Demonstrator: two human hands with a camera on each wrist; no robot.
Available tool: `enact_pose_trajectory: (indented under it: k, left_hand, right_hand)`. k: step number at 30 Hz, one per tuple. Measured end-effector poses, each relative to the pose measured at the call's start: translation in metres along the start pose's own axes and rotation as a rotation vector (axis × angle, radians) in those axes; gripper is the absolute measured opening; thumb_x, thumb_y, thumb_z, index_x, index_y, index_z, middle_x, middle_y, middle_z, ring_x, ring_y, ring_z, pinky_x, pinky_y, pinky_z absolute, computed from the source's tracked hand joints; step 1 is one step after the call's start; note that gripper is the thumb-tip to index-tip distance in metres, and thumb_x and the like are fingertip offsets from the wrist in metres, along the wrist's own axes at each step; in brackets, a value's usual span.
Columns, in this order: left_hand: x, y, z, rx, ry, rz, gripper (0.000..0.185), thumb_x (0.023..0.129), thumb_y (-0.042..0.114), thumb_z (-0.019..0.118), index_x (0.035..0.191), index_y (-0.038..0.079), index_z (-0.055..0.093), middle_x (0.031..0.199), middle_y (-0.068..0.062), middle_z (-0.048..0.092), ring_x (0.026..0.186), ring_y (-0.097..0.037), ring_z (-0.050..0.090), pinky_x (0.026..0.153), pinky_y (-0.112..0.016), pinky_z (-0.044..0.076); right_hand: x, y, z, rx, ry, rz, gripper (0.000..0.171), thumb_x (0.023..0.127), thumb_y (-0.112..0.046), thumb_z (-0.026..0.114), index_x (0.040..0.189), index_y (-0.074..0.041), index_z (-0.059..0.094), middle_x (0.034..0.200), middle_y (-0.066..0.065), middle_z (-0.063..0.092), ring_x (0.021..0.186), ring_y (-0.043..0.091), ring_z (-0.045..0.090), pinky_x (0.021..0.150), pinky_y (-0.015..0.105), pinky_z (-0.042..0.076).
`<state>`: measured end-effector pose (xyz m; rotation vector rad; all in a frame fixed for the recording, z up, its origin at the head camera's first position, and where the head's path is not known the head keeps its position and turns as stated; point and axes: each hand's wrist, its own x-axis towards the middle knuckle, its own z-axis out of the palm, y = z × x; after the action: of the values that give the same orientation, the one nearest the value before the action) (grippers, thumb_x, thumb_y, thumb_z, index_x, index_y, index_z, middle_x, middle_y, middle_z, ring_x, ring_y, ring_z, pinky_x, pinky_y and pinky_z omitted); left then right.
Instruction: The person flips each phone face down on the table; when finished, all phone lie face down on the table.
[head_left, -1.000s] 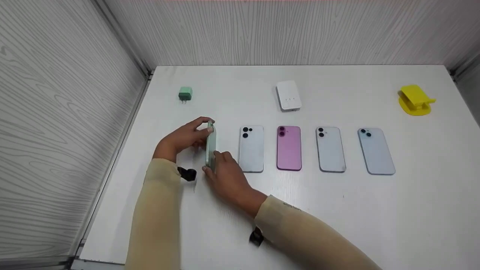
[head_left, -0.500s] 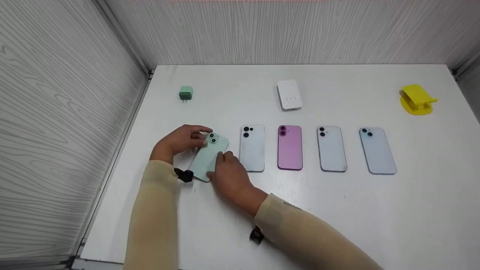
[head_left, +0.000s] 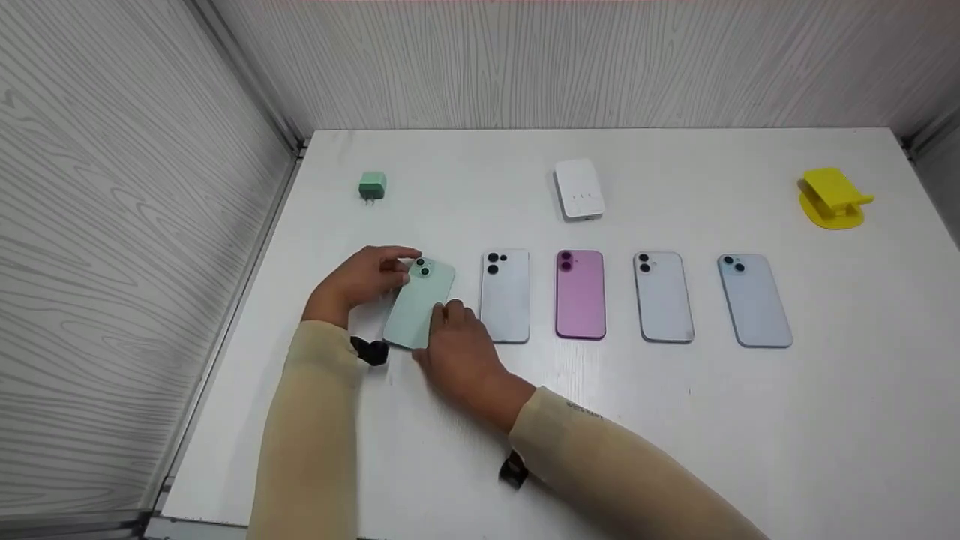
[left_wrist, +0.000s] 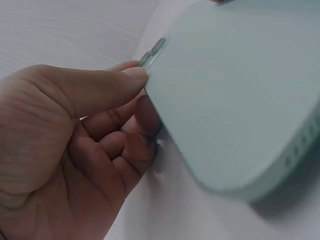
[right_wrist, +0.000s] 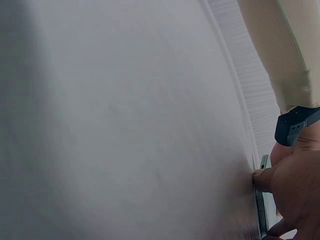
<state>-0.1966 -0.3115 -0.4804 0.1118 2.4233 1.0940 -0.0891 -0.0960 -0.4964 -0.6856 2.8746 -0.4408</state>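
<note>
Both hands hold the green phone (head_left: 418, 304) back-side up, tilted slightly, at the left end of a row of four other phones. The left hand (head_left: 358, 283) pinches its camera end: in the left wrist view the thumb lies along the edge with the fingers (left_wrist: 147, 117) curled under it. The right hand (head_left: 459, 352) grips the lower right corner, fingers bent over the edge. The phone sits low, between the two grips; its far side looks slightly raised off the worktop (head_left: 675, 420), though whether the near edge touches I cannot tell.

The step in hand looks like laying this phone face down in line with the white phone (head_left: 504, 296) just right of the right grip. The next move would call for lowering it flat, squaring it parallel to its neighbour with a like gap, then easing the fingers out without dragging it.
</note>
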Motion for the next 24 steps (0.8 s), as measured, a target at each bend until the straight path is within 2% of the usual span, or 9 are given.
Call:
enact_pose_trajectory:
  k: [8, 17, 24]
  left_hand:
    - [0.0022, 0.0006, -0.0022, 0.050, 0.034, 0.000, 0.052, 0.110, 0.011, 0.063, 0.161, 0.017, 0.055, 0.137, -0.018, 0.068, 0.115, -0.028, 0.065, 0.101, -0.042, 0.051]
    - [0.0012, 0.0027, -0.0070, 0.099, 0.019, -0.010, 0.055, 0.109, 0.011, 0.067, 0.161, 0.018, 0.055, 0.135, -0.015, 0.067, 0.112, -0.026, 0.065, 0.090, -0.038, 0.051]
    - [0.0013, 0.0076, -0.0050, 0.134, 0.017, -0.030, 0.055, 0.108, 0.012, 0.068, 0.161, 0.020, 0.055, 0.138, -0.014, 0.066, 0.115, -0.028, 0.060, 0.092, -0.040, 0.051]
  right_hand:
    - [-0.0005, 0.0053, -0.0009, -0.039, 0.015, -0.031, 0.063, 0.113, -0.034, 0.062, 0.159, 0.007, 0.048, 0.142, 0.021, 0.059, 0.127, 0.028, 0.063, 0.110, 0.037, 0.055]
    - [-0.0024, 0.0080, -0.0025, -0.068, 0.077, -0.052, 0.053, 0.114, -0.027, 0.061, 0.153, 0.008, 0.055, 0.132, 0.019, 0.063, 0.116, 0.028, 0.065, 0.102, 0.036, 0.059]
    - [-0.0035, 0.0093, -0.0019, -0.068, 0.076, -0.039, 0.052, 0.114, -0.028, 0.061, 0.153, 0.005, 0.057, 0.131, 0.017, 0.063, 0.117, 0.027, 0.063, 0.099, 0.039, 0.058]
